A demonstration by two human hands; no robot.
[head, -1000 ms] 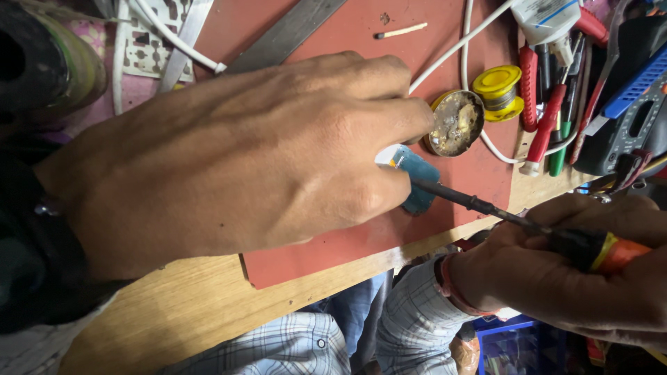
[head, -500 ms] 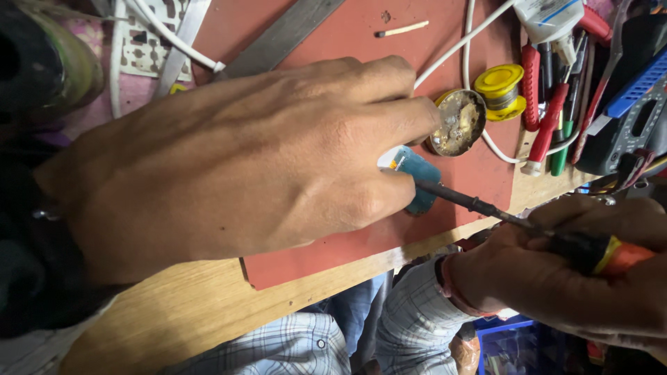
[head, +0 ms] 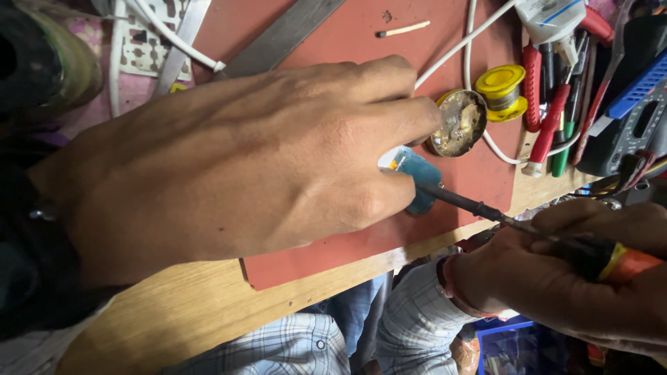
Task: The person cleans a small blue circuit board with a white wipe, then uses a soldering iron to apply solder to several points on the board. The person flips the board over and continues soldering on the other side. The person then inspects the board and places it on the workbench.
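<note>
Head camera is looking down on a red mat (head: 333, 48) lying on a wooden bench (head: 174, 319). Left hand (head: 236, 167) is pressing flat over a small teal circuit board (head: 417, 182) on the mat, its fingers bent down and pinning the part rather than wrapping it. Right hand (head: 563, 278) is gripping the orange handle of a soldering iron (head: 514, 226), whose dark tip is touching the board's edge just beside the left fingertips. A round flux tin (head: 457, 123) is sitting near the board, with a yellow solder spool (head: 501, 90) just beside it, and red-handled tools (head: 549, 118) are lying at the mat's right edge
</note>
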